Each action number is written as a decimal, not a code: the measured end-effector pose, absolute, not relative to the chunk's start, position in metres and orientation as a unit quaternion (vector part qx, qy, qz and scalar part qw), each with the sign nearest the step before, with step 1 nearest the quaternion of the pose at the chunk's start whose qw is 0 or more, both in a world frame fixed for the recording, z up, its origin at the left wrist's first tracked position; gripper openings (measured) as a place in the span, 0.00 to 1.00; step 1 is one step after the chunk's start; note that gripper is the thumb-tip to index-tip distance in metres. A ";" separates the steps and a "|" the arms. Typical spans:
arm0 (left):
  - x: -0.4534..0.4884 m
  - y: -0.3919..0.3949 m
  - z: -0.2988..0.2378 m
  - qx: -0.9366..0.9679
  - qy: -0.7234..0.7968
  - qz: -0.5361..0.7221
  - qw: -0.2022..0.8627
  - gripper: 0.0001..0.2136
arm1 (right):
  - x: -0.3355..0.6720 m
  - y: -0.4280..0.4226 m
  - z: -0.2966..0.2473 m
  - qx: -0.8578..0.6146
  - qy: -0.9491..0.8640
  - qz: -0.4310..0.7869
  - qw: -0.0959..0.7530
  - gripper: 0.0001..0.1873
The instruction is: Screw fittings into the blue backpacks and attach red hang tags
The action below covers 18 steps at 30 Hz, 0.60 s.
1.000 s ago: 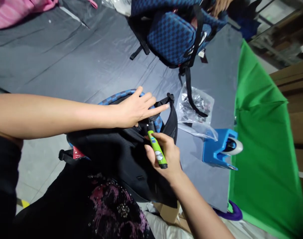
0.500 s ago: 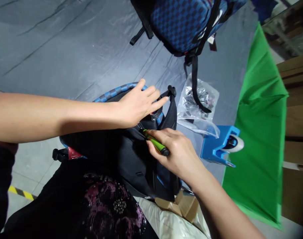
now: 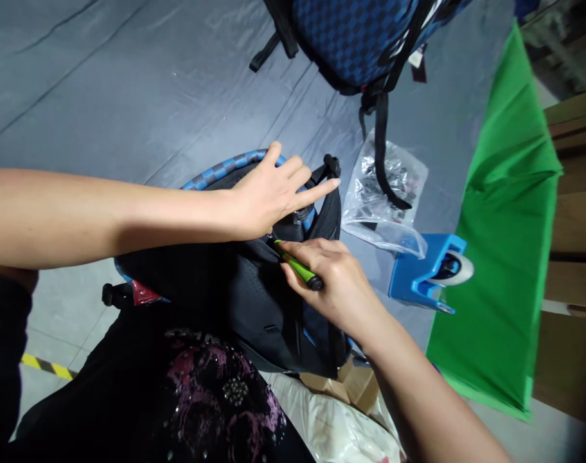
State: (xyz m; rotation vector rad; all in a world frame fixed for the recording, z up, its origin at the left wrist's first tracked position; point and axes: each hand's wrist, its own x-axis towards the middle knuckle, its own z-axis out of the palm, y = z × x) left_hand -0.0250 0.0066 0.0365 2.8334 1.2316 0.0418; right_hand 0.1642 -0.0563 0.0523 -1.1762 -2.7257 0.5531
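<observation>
A black backpack (image 3: 201,276) with blue checkered edging lies before me at the table's near edge, against my body. Across its upper part rests my left hand (image 3: 268,193), back upward, with fingers spread and the index finger stretched to the right; its thumb is hidden. My right hand (image 3: 334,276) is closed around the green and black handle of a screwdriver (image 3: 297,267). The tool's metal end points up and left, meeting the backpack just below my left hand. What the tip touches is hidden.
Another blue checkered backpack (image 3: 351,45) lies at the far side of the grey-covered table (image 3: 129,103). To the right are a clear plastic bag (image 3: 384,193), a blue tape dispenser (image 3: 423,270) and a green fabric panel (image 3: 500,257). Cardboard boxes (image 3: 582,231) stand beyond.
My left index finger reaches out straighter to the right. My right hand and the screwdriver stay at the same spot on the backpack; the view has shifted slightly.
</observation>
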 end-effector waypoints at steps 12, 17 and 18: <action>-0.026 0.009 0.032 0.915 0.402 0.028 0.027 0.43 | 0.157 -0.050 0.056 -0.378 -0.908 0.176 0.034 0.13; -0.026 0.009 0.033 0.915 0.401 0.021 0.025 0.43 | 0.158 -0.048 0.058 -0.371 -0.907 0.197 0.021 0.14; -0.026 0.009 0.033 0.915 0.403 0.021 0.028 0.42 | 0.158 -0.047 0.059 -0.372 -0.907 0.198 0.019 0.14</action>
